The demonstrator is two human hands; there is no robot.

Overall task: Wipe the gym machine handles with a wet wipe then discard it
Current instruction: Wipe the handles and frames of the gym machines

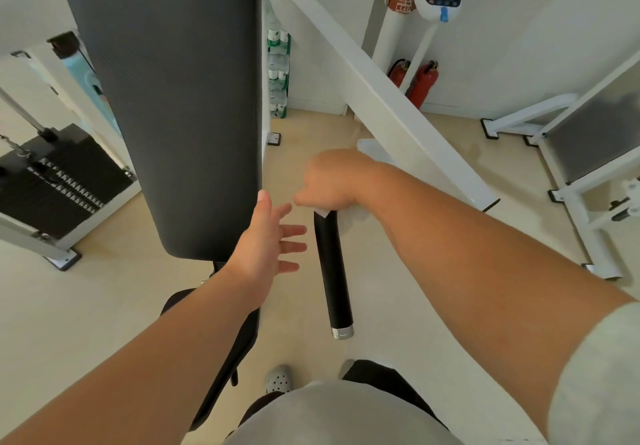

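gym: weight stack (59, 174), padded machine (166, 98)

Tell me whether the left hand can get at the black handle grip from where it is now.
Probably yes. The left hand is open, fingers spread, just beside the black handle grip with nothing between them. The right hand holds the wipe only at the grip's top end, leaving the rest free.

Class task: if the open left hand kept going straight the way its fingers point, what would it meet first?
Probably the black handle grip, just beyond the left hand, though depth is unclear from this view.
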